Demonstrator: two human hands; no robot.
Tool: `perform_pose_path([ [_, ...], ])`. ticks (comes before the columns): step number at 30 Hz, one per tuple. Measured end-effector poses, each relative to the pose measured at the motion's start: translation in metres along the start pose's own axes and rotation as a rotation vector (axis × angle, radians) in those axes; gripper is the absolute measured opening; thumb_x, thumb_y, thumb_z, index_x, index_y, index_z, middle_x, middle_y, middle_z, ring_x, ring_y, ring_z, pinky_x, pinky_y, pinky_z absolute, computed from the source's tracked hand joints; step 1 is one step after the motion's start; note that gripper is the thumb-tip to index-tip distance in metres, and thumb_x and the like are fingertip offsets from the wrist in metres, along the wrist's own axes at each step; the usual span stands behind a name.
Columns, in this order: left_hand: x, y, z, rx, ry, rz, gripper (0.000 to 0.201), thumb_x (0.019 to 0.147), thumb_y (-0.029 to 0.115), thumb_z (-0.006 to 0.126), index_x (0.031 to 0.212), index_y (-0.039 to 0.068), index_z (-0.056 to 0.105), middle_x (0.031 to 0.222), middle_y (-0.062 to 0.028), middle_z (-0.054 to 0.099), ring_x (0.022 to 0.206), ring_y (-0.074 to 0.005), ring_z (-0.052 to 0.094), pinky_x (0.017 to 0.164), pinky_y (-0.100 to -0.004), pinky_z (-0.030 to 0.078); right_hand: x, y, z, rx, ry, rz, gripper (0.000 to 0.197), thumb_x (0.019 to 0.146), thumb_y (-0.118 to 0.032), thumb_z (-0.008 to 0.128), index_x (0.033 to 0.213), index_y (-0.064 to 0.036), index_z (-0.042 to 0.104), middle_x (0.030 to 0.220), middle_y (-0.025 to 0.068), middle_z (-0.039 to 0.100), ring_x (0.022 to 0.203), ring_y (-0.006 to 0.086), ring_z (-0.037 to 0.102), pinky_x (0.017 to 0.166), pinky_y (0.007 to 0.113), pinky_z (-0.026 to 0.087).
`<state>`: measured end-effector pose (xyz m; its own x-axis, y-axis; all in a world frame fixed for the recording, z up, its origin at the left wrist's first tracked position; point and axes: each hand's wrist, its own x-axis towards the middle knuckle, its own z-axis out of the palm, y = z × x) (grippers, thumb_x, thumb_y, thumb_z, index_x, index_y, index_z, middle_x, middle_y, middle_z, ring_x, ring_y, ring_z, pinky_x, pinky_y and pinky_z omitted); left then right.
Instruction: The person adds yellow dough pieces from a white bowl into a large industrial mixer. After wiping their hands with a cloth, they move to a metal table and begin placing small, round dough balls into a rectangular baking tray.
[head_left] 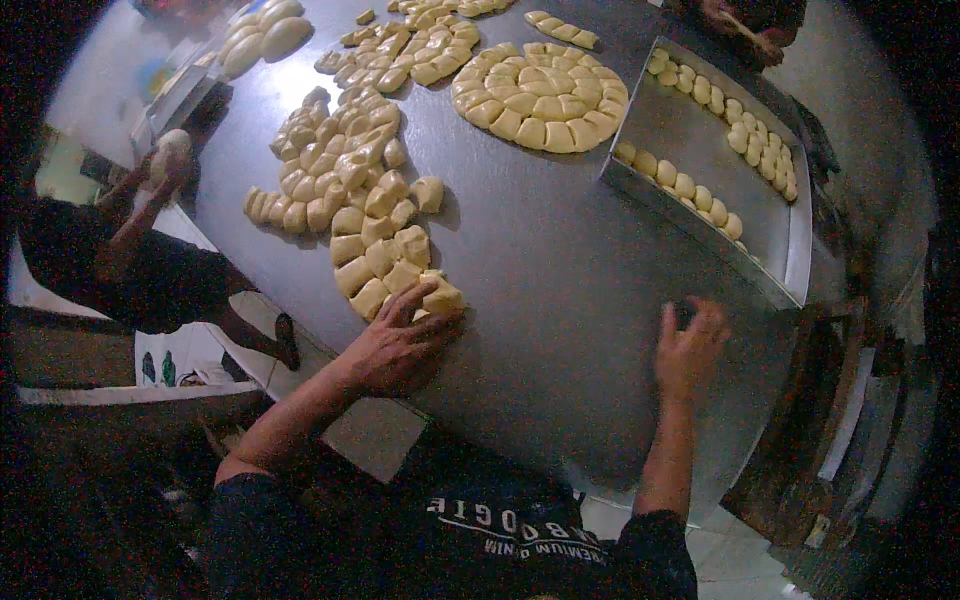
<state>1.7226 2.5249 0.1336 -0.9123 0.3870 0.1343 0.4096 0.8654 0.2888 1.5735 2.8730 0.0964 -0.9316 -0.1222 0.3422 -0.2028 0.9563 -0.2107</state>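
My left hand (400, 345) is at the near end of a long spread of cut dough pieces (350, 170). Its thumb and fingers are bent around a pale yellow dough piece (445, 297) at the edge of that spread. Farther right, my right hand (692, 345) is cupped low over the metal table (560, 260). Its fingers curl down with a dark gap beside the thumb, and whatever lies under the palm is hidden. A shallow metal tray (690, 210) at the right holds rows of dough balls (680, 185) along its near and far sides.
A round slab of scored dough (540, 97) lies at the far middle, a short dough strip (562, 30) behind it. Larger dough lumps (265, 38) sit far left. One person holding dough (172, 160) stands at the left; another person's hand (745, 35) shows far right.
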Motion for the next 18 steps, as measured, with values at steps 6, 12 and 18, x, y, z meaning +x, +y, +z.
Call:
perform_pose_path([
  [6, -0.021, -0.013, 0.012, -0.055, 0.099, -0.131, 0.031, 0.079, 0.016, 0.055, 0.11, 0.015, 0.058, 0.128, -0.0044, 0.046, 0.128, -0.0343, 0.029, 0.107, -0.0482, 0.022, -0.056, 0.084, 0.005, -0.137, 0.063, -0.242, 0.026, 0.08, -0.018, 0.06, 0.097, -0.0018, 0.05, 0.102, 0.0177, 0.051, 0.096, 0.0349, 0.049, 0.086, 0.044, 0.037],
  [12, 0.048, 0.082, 0.03, -0.896, -0.11, -0.233, 0.023, 0.084, 0.005, 0.055, 0.106, 0.008, 0.049, 0.097, -0.0112, 0.052, 0.102, -0.0267, 0.048, 0.09, -0.0383, 0.037, 0.005, 0.004, -0.013, 0.451, -0.171, 0.007, 0.014, 0.073, -0.014, 0.061, 0.081, -0.0052, 0.053, 0.085, 0.0144, 0.053, 0.083, 0.0315, 0.052, 0.077, 0.042, 0.04],
  [18, 0.109, 0.07, 0.033, -1.119, 0.029, -0.142, 0.023, 0.079, 0.006, 0.064, 0.087, 0.006, 0.043, 0.076, -0.0017, 0.044, 0.068, -0.0094, 0.042, 0.056, -0.0251, 0.037, 0.002, 0.104, 0.001, 0.207, 0.06, 0.113, 0.016, 0.072, -0.011, 0.062, 0.085, -0.0045, 0.054, 0.093, 0.0146, 0.053, 0.091, 0.0306, 0.052, 0.082, 0.042, 0.04],
])
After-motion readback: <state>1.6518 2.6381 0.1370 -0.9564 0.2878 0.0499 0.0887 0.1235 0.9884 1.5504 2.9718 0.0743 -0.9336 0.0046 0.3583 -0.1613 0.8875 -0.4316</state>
